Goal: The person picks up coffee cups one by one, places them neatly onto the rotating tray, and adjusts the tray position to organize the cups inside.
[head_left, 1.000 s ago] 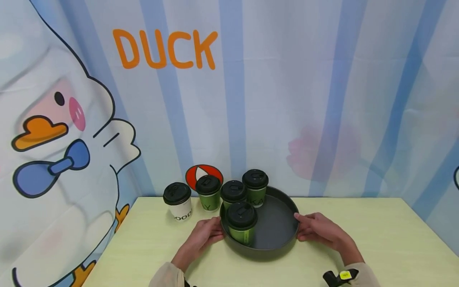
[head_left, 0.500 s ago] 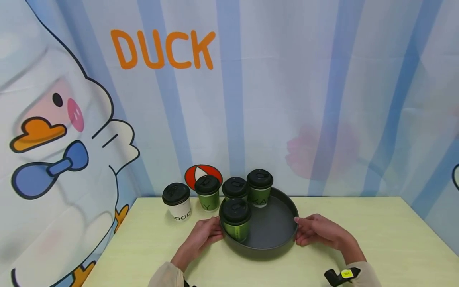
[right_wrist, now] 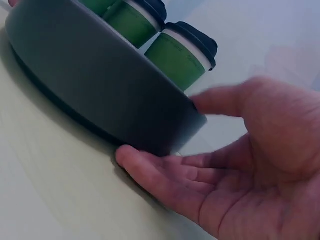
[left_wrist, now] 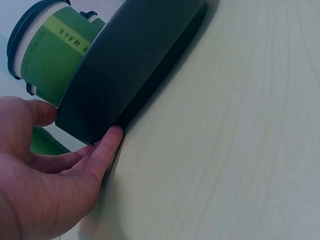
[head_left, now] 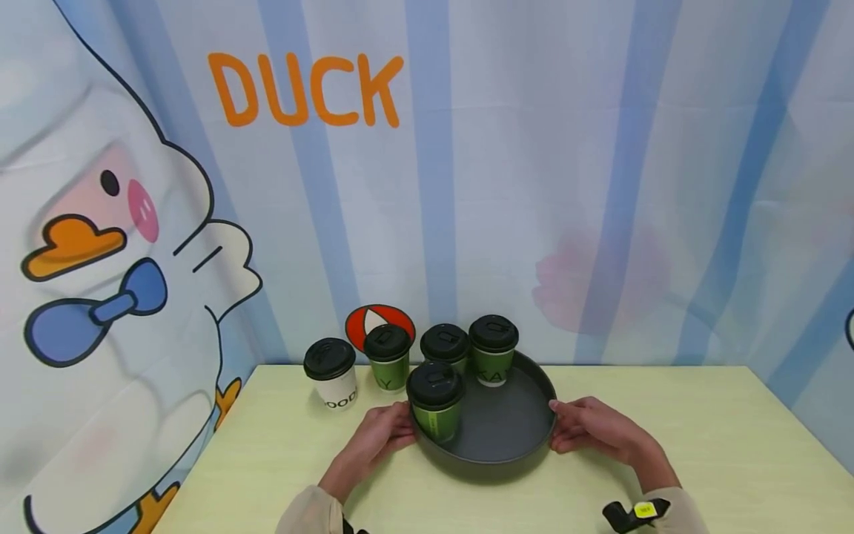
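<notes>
A round dark grey pan (head_left: 510,423) sits low over the table, with three green paper cups in black lids standing upright in its left and back part: a front cup (head_left: 436,404), a middle cup (head_left: 445,345) behind it and a back cup (head_left: 493,352). My left hand (head_left: 376,437) holds the pan's left side, thumb at the rim and fingertips (left_wrist: 114,135) under the base edge. On the opposite side my right hand (head_left: 594,430) grips it likewise, its thumb (right_wrist: 220,100) near the rim and its fingers beneath.
Left of the pan, a white cup (head_left: 336,386) with a black lid stands on the pale yellow table (head_left: 694,423). Another green cup (head_left: 388,363) is just behind the pan's left edge. A printed duck curtain (head_left: 494,185) hangs along the table's back edge.
The three cups in the pan have shifted clockwise: the front one left and back, the middle and back ones rightward. Both hands stay at nearly the same places on the pan's sides.
</notes>
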### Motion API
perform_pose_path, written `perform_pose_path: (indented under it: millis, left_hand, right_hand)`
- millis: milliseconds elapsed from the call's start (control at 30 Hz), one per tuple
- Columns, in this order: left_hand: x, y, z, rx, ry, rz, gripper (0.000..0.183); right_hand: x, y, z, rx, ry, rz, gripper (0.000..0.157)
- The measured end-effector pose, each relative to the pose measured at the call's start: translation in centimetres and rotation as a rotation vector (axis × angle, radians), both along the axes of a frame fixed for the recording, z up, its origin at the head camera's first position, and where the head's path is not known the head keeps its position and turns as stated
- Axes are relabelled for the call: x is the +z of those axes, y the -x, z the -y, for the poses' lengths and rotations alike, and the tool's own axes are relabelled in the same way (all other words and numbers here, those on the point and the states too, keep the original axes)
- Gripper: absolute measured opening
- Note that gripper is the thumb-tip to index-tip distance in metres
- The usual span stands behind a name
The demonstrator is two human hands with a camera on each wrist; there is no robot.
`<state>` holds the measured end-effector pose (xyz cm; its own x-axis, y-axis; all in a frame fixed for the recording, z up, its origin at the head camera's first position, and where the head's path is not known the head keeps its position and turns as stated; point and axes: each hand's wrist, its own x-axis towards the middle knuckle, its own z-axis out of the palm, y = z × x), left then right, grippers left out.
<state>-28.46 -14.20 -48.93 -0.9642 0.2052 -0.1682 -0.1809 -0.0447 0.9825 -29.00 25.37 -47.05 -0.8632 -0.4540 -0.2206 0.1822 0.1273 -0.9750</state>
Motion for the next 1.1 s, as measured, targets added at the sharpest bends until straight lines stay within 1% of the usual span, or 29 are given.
perform_pose_path:
  millis: [67, 200, 233, 300, 433, 500, 567, 633, 733, 867, 933, 1100]
  left_hand:
    - [0.0, 0.0, 0.0, 0.003, 0.0, 0.0, 0.037]
    - [0.1, 0.1, 0.0, 0.002, -0.003, 0.0, 0.037]
    - [0.1, 0.1, 0.0, 0.002, -0.003, 0.001, 0.037]
    - [0.1, 0.0, -0.1, 0.001, -0.002, 0.006, 0.038]
    - [-0.2, 0.0, -0.1, -0.001, -0.001, 0.014, 0.037]
    - [-0.3, 0.0, -0.1, -0.003, -0.002, 0.015, 0.036]
    - [-0.3, 0.0, -0.1, -0.004, -0.002, 0.016, 0.036]
    - [-0.3, 0.0, -0.1, -0.006, 0.003, 0.021, 0.037]
    - [-0.3, -0.1, -0.1, -0.008, 0.007, 0.029, 0.038]
    - [-0.3, -0.1, 0.0, -0.008, 0.008, 0.038, 0.039]
    - [-0.2, -0.1, 0.0, -0.004, 0.007, 0.041, 0.039]
    - [-0.1, 0.1, 0.1, 0.001, 0.0, 0.03, 0.039]
  right_hand:
    - [0.0, 0.1, 0.0, -0.013, -0.003, -0.01, 0.056]
    - [-0.4, 0.3, 0.5, -0.087, -0.005, -0.069, 0.068]
    - [-0.4, 0.3, 0.7, -0.095, -0.004, -0.077, 0.068]
    - [-0.5, 0.2, 0.7, -0.088, -0.003, -0.072, 0.063]
    - [-0.1, -0.1, 0.0, -0.004, 0.002, -0.013, 0.051]
    - [-0.1, -0.2, -0.3, 0.015, 0.0, 0.006, 0.051]
    - [-0.2, -0.2, -0.3, 0.001, 0.007, -0.003, 0.056]
    - [-0.4, -0.2, -0.1, -0.032, 0.016, -0.02, 0.061]
    - [-0.6, -0.1, 0.3, -0.068, 0.024, -0.038, 0.061]
    - [-0.5, -0.2, 0.2, -0.043, 0.017, -0.008, 0.052]
    - [-0.3, -0.3, 0.1, -0.028, 0.014, 0.003, 0.051]
    - [-0.1, -0.2, 0.2, -0.055, 0.017, -0.01, 0.062]
